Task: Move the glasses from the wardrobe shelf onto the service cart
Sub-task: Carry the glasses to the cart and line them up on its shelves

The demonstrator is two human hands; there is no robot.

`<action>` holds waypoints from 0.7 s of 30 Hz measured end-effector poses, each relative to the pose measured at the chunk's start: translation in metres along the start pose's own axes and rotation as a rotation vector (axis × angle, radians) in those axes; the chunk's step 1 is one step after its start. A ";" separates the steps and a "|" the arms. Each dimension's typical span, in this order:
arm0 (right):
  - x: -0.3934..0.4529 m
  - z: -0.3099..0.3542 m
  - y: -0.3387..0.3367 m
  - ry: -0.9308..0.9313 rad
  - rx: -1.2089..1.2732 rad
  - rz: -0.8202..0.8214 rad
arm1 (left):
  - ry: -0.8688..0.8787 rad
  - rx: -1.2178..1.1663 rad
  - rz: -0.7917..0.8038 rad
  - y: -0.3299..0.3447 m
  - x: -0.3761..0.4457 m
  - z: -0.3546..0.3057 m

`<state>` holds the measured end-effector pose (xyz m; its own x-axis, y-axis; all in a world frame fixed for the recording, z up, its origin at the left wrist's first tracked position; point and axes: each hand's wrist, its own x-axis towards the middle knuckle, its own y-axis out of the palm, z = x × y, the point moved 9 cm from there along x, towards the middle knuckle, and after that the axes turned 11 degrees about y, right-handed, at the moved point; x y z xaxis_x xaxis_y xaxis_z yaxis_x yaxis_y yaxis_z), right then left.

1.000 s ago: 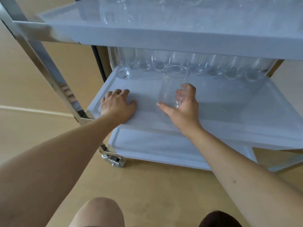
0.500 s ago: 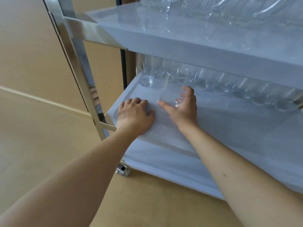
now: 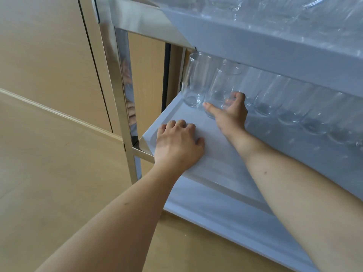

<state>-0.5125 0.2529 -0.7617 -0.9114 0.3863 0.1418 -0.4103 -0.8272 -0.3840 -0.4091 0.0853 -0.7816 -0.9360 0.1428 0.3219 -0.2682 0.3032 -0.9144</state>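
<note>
While the left hand (image 3: 177,145) rests knuckles-up on the front left corner of the middle shelf (image 3: 212,146), its fingers curled under against the pale grey surface and holding nothing, the right hand (image 3: 230,112) reaches farther back and wraps thumb and fingers round the lower part of a clear glass (image 3: 220,89). That glass stands upright on the middle shelf of the service cart (image 3: 125,107), just beside another clear glass (image 3: 196,79) in the back left corner; whether the two touch cannot be told. A row of further glasses (image 3: 294,108) runs along the back of the same shelf toward the right, blurred where they pass under the upper tier. The top shelf (image 3: 255,44) also carries glassware, seen only in part at the upper edge. The shelves are smooth grey trays with raised rims, set in a polished metal frame whose upright mirrors the hands. A lower shelf (image 3: 216,209) shows beneath the forearms. The cart stands on a light wood-toned floor (image 3: 49,183), with matching pale wood panels (image 3: 45,50) behind it and a dark vertical gap beyond the frame.
</note>
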 end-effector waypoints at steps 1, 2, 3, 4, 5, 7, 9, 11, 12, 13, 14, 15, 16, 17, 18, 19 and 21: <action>0.003 0.001 0.001 -0.002 -0.006 0.000 | -0.001 -0.001 -0.004 0.000 0.000 0.000; 0.005 0.002 0.002 -0.002 -0.012 -0.003 | -0.001 -0.002 -0.005 0.000 0.000 0.000; 0.007 0.002 0.003 0.000 -0.016 -0.005 | -0.001 -0.002 -0.006 0.000 0.000 0.000; 0.009 0.003 0.003 0.001 -0.021 -0.004 | 0.000 0.000 -0.010 0.000 -0.001 -0.001; 0.011 0.003 0.004 0.004 -0.028 -0.002 | 0.001 0.001 -0.013 0.000 -0.001 -0.001; 0.013 0.003 0.005 0.013 -0.044 -0.004 | -0.001 -0.001 -0.014 0.000 -0.001 0.000; 0.014 0.004 0.005 0.010 -0.070 -0.023 | -0.004 -0.005 -0.016 -0.001 0.000 0.001; 0.014 0.005 0.005 0.003 -0.102 -0.039 | -0.009 -0.010 -0.015 -0.001 0.000 0.001; 0.014 0.005 0.004 0.007 -0.106 -0.040 | -0.011 -0.011 -0.015 -0.001 0.000 0.001; 0.014 0.004 0.004 0.014 -0.103 -0.034 | -0.011 -0.011 -0.015 -0.001 0.000 0.001; 0.013 0.004 0.004 0.021 -0.100 -0.024 | -0.012 -0.011 -0.017 -0.001 0.000 0.001; 0.012 0.004 0.004 0.025 -0.103 -0.014 | -0.014 -0.011 -0.018 -0.001 -0.001 0.001; 0.011 0.003 0.003 0.031 -0.112 -0.004 | -0.016 -0.012 -0.017 -0.002 -0.001 0.001; 0.009 0.002 0.003 0.039 -0.125 0.007 | -0.017 -0.013 -0.014 -0.002 -0.001 0.002; 0.006 0.001 0.002 0.051 -0.144 0.018 | -0.019 -0.015 -0.011 -0.002 -0.001 0.002; 0.004 0.000 0.000 0.063 -0.169 0.027 | -0.019 -0.017 -0.011 -0.003 -0.001 0.002; -0.003 -0.001 -0.006 0.054 -0.256 0.033 | -0.018 -0.024 -0.007 -0.003 -0.001 0.001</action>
<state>-0.5072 0.2572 -0.7607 -0.9182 0.3882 0.0790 -0.3532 -0.7120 -0.6068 -0.4072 0.0828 -0.7795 -0.9380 0.1237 0.3237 -0.2696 0.3264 -0.9060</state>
